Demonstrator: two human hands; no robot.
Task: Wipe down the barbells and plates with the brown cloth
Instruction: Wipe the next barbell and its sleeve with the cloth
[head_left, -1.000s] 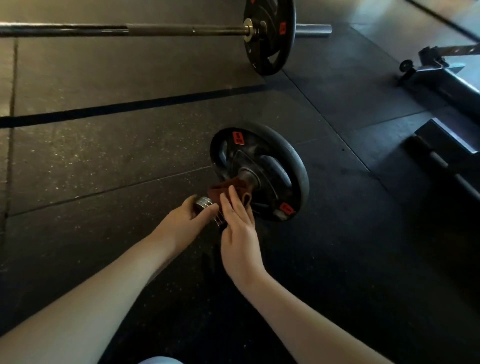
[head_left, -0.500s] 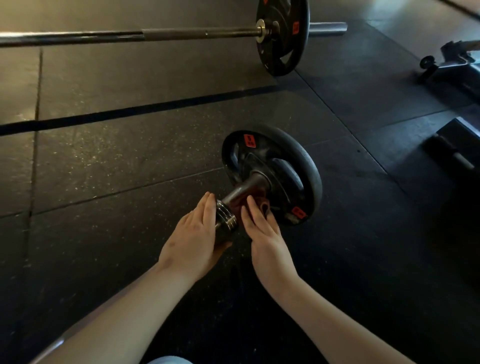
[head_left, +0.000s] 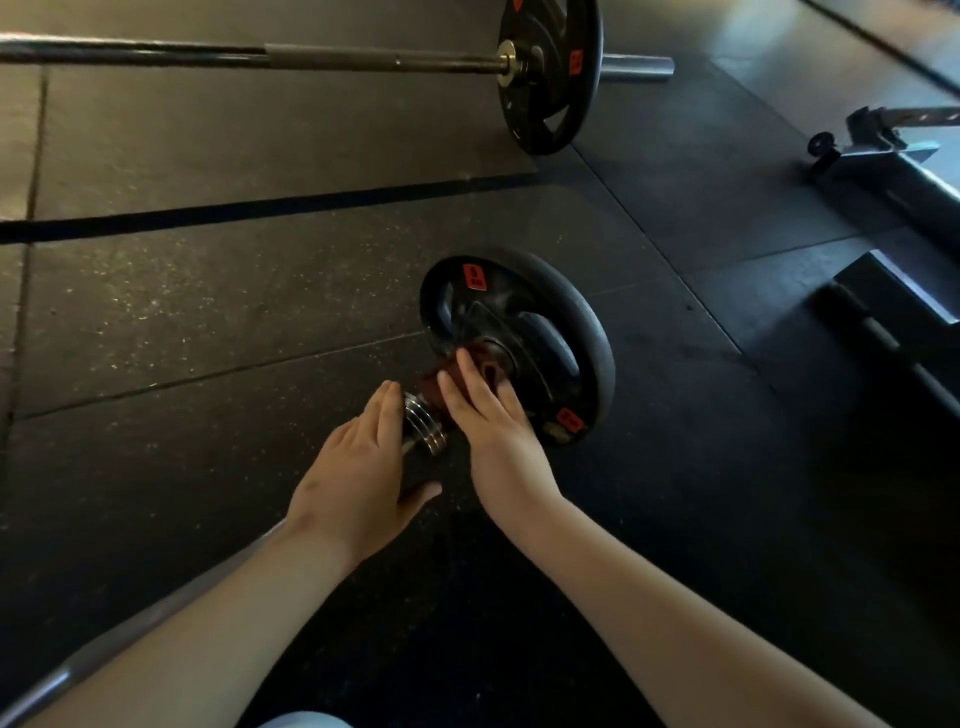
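Our barbell (head_left: 52, 678) runs lower left to its centre plate (head_left: 589, 338); our right hand (head_left: 493, 415), nearer, flattens the brown cloth (head_left: 434, 382) on it, left hand (head_left: 353, 467) straight-fingered against the collar (head_left: 426, 430).

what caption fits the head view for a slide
Right hand presses the brown cloth onto the barbell beside its black plate, left hand open at the chrome collar.

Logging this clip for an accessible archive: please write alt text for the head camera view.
A person's right hand presses a brown cloth onto the near barbell beside its black weight plate, while the left hand rests flat against the bar's ridged metal collar. A second loaded barbell lies farther back on the dark rubber floor.
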